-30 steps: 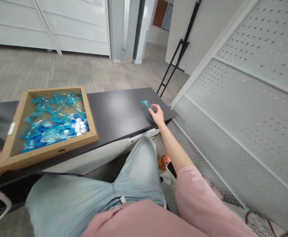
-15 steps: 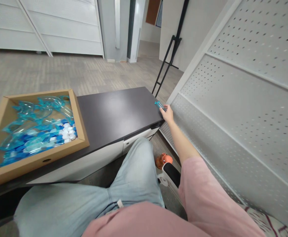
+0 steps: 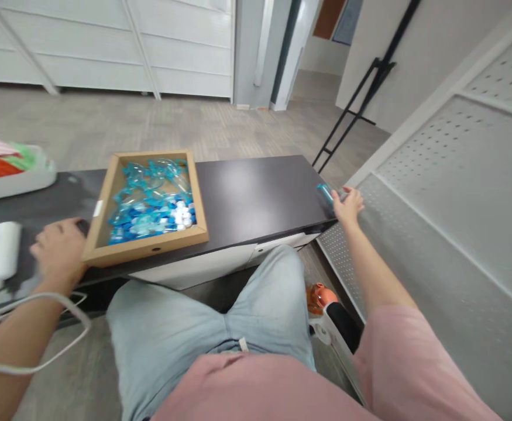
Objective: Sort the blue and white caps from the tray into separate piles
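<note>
at the dark table edge right hand fingers pinch a blue piece; left hand's unclear.

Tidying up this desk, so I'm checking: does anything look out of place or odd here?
One blue plastic piece is at the far right corner of the dark table, pinched by the right hand, apart from the rest heaped in the cardboard box. Nothing looks spilled or damaged.
</note>
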Tool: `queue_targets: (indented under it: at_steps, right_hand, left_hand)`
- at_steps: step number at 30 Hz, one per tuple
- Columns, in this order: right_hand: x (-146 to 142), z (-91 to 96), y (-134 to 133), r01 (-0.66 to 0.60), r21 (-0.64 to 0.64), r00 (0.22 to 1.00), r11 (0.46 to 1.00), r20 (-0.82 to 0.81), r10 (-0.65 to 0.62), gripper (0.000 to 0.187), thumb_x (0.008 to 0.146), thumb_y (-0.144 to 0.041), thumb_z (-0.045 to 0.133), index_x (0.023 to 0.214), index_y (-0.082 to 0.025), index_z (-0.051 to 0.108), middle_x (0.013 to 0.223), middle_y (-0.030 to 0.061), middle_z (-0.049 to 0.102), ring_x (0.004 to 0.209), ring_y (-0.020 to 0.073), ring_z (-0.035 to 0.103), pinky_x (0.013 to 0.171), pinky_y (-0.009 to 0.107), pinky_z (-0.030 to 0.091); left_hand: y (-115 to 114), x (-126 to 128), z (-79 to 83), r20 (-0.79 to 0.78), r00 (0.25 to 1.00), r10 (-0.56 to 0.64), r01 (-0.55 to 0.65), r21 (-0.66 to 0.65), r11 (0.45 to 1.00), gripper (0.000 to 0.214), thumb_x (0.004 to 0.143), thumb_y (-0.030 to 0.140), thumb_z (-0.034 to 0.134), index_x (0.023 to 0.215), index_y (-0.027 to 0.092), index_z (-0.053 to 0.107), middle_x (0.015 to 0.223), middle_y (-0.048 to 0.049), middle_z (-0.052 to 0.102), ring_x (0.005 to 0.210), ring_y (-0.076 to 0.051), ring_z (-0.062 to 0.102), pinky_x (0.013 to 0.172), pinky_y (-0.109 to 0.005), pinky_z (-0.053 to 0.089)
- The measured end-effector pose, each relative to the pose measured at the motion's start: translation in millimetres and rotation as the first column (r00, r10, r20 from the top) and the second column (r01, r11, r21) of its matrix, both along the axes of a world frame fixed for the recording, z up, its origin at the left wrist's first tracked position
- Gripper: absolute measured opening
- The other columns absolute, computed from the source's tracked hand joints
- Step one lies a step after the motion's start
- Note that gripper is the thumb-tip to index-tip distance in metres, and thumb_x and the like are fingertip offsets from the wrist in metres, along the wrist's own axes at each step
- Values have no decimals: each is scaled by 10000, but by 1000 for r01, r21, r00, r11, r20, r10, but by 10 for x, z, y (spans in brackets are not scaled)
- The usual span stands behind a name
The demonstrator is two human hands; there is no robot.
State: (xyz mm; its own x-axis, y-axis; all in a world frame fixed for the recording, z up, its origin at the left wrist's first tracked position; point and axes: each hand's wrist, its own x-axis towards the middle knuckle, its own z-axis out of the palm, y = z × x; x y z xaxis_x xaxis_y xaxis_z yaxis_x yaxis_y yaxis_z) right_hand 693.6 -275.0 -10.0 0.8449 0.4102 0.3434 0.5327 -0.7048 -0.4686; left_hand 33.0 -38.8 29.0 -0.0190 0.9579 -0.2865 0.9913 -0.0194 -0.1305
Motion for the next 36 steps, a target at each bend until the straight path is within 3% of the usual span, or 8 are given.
queue_targets:
  at_steps: [2,5,9,14,19,27,31,36]
  right_hand:
    - [-41,17,133,-75,82,995,994,79,69,451,1135,-487,587,1486,-225,691,1638,260,668,1529,413,604,1321,674,393]
    - [-290,65,528,-386,177,918,905,174,357,413,1107,-570,611,1338,-259,753,1402,191,764,1226,377,724,1219,674,498]
    - [-1240,248,1174,-839,155,542,521,159,825,358,1082,-580,702,1234,-272,802,1174,133,796,987,315,745,1008,533,624]
    - [-2775,475,1889,-987,-64,145,147,39,989,377,1119,-431,676,1426,-240,782,1331,152,820,1155,344,785,1075,514,586]
    - [-3574,492,2551,-921,-365,185,134,-107,977,489,1096,-325,635,1548,-168,733,1552,219,785,1454,437,691,1217,570,466]
    - [-3685,358,2833,-849,-504,273,160,-157,949,516,1014,-328,720,1504,-184,792,1585,237,736,1481,514,619,1249,660,422]
    - [-3604,275,2856,-947,-276,209,161,-152,966,392,985,-339,738,1350,-206,783,1442,197,773,1387,462,654,1225,636,455]
    - [-3571,225,2896,-897,411,43,164,-289,956,294,946,-412,783,1175,-262,675,1108,51,755,961,269,699,951,446,583]
  left_hand:
    - [5,-185,-99,108,986,123,-151,311,938,684,1102,236,298,1693,239,642,1686,-255,685,1594,-454,571,1181,-656,560]
    - [67,-284,-234,220,974,63,-138,347,928,615,1138,224,317,1669,113,606,1708,-313,626,1545,-431,598,1256,-604,513]
    - [148,-302,-359,263,964,41,-138,361,922,606,1158,252,324,1678,110,600,1706,-322,598,1577,-448,564,1300,-588,461]
    - [149,-315,-386,301,953,35,-154,379,913,607,1151,266,348,1674,131,627,1697,-322,613,1602,-451,565,1306,-581,454]
    - [127,-278,-342,305,952,35,-154,375,914,614,1143,289,413,1693,112,622,1702,-325,609,1608,-459,562,1305,-590,450]
    - [122,-276,-376,332,943,6,-141,386,912,636,1125,334,465,1695,106,626,1726,-314,593,1611,-481,532,1304,-629,443]
    - [120,-273,-381,334,942,3,-142,393,908,625,1131,363,491,1692,126,628,1722,-320,592,1612,-482,530,1301,-623,443]
    - [105,-261,-343,341,940,9,-145,375,916,641,1129,359,484,1702,105,620,1729,-317,584,1616,-486,526,1320,-631,433]
